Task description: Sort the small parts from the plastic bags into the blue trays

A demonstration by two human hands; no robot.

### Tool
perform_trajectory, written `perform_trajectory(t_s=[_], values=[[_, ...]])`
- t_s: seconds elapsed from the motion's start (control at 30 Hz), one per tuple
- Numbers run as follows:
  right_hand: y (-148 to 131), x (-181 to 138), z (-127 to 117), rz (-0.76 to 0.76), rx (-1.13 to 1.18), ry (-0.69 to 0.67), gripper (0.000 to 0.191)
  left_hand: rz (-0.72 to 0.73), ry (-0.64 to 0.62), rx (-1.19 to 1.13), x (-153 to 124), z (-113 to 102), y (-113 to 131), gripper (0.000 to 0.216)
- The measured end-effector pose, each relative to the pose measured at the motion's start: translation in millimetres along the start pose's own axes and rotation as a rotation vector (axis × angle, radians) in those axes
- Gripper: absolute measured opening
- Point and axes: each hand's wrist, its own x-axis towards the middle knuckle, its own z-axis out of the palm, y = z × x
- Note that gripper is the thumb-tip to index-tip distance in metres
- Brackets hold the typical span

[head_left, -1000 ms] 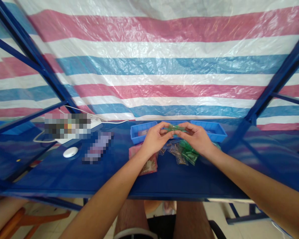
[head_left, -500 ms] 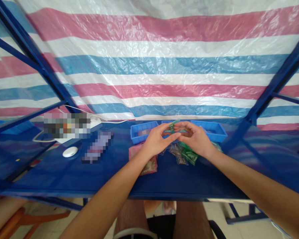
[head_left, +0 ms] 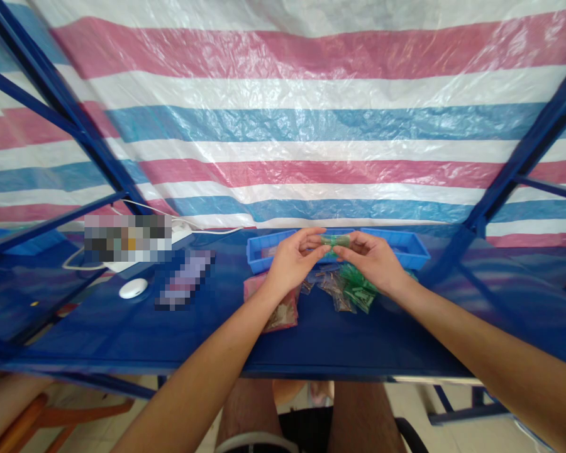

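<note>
Between my two hands, above the table, is a small green plastic bag [head_left: 336, 241] folded or rolled into a short strip. My left hand [head_left: 296, 259] pinches its left end with thumb and fingers. On the other end, the thumb and fingers of my right hand [head_left: 373, 258] are closed. Below them lie green plastic bags [head_left: 361, 290] and clear bags [head_left: 340, 296] with small parts that I cannot make out. A pink-edged bag [head_left: 283, 316] lies partly under my left wrist.
Blue plastic bins [head_left: 409, 250] stand in a row behind my hands. To the left are a white rounded case [head_left: 133, 289], a blurred-out flat object [head_left: 186, 280] and white cables [head_left: 217, 231]. A striped tarp [head_left: 311, 126] hangs behind the blue table [head_left: 207, 343].
The green bag has turned from a raised, tilted position to lying level and stretched between my hands. My fingers have drawn apart slightly to its two ends.
</note>
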Motion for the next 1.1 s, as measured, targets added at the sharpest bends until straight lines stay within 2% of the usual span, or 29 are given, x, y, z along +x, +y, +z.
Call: perform_trajectory(t_s=[0.1, 0.2, 0.27, 0.33, 0.4, 0.47, 0.57, 0.67, 0.77, 0.87, 0.93, 1.03, 1.1], values=[[1, 2, -2, 0.000, 0.003, 0.121, 0.037, 0.021, 0.062, 0.111, 0, -2, 4, 0.041], [0, 3, -5, -0.003, -0.021, 0.238, 0.038, 0.053, 0.030, 0.186, -3, 0, 10, 0.034], [-2, 2, -4, -0.013, -0.057, 0.216, 0.038, 0.057, -0.031, 0.155, -4, 3, 12, 0.038], [-4, 0, -1, -0.035, -0.070, 0.111, 0.038, 0.054, -0.062, 0.107, -5, 5, 10, 0.044], [-7, -3, 3, -0.050, -0.042, -0.012, 0.043, 0.055, -0.051, 0.109, -4, 4, 6, 0.044], [-9, -4, 6, -0.050, -0.014, -0.070, 0.043, 0.054, -0.020, 0.142, -2, 1, 1, 0.039], [-9, -3, 5, -0.063, -0.036, 0.008, 0.036, 0.031, 0.007, 0.139, 2, -3, -6, 0.034], [-8, -1, 1, -0.083, -0.076, 0.118, 0.040, 0.019, 0.003, 0.069, 2, -3, -6, 0.034], [-5, 0, 0, -0.059, -0.039, 0.088, 0.047, -0.018, -0.037, -0.027, 1, 0, -1, 0.040], [-1, 0, 1, -0.027, 0.033, 0.041, 0.041, -0.035, -0.058, -0.094, 0, 2, 2, 0.049], [1, 1, 0, -0.012, 0.045, 0.073, 0.036, -0.021, -0.014, -0.067, 0, 0, 2, 0.050], [2, 4, -4, -0.011, 0.018, 0.194, 0.037, 0.024, 0.063, 0.087, 0, -3, 4, 0.040], [0, 4, -6, -0.022, 0.009, 0.250, 0.038, 0.052, 0.042, 0.157, -1, -2, 6, 0.034]])
